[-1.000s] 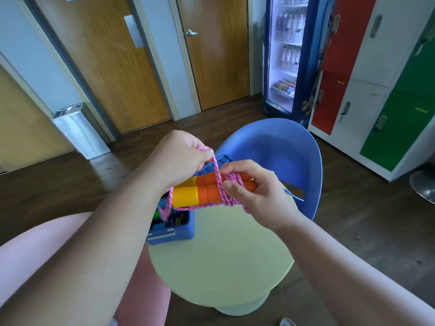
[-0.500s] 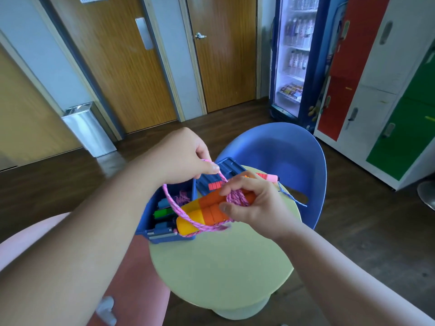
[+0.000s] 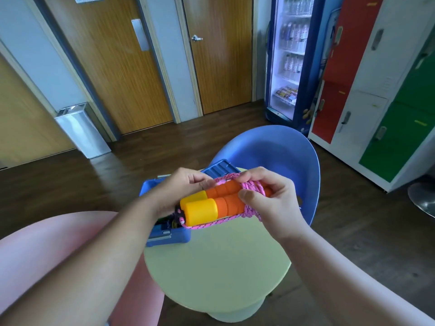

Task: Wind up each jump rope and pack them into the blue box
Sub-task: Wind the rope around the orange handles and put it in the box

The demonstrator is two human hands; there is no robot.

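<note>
Two orange-and-yellow jump rope handles (image 3: 211, 204) lie side by side in the air above the table, with pink rope (image 3: 253, 188) coiled around their far part. My right hand (image 3: 266, 201) grips the handles over the coils. My left hand (image 3: 181, 188) pinches the loose pink rope at the top of the handles; one strand loops under the yellow caps. The open blue box (image 3: 168, 236) sits on the table's left edge, mostly hidden behind my left hand, with other ropes dimly seen inside.
The small round pale-green table (image 3: 219, 267) is in front of me. A blue chair (image 3: 277, 151) stands behind it, a pink seat (image 3: 47, 243) to the left. A metal bin, doors, a drinks fridge and coloured lockers line the room.
The handles have swung so their yellow caps face me. The wide rope loop at the left has been drawn in, and my left hand has come down close to the handles.
</note>
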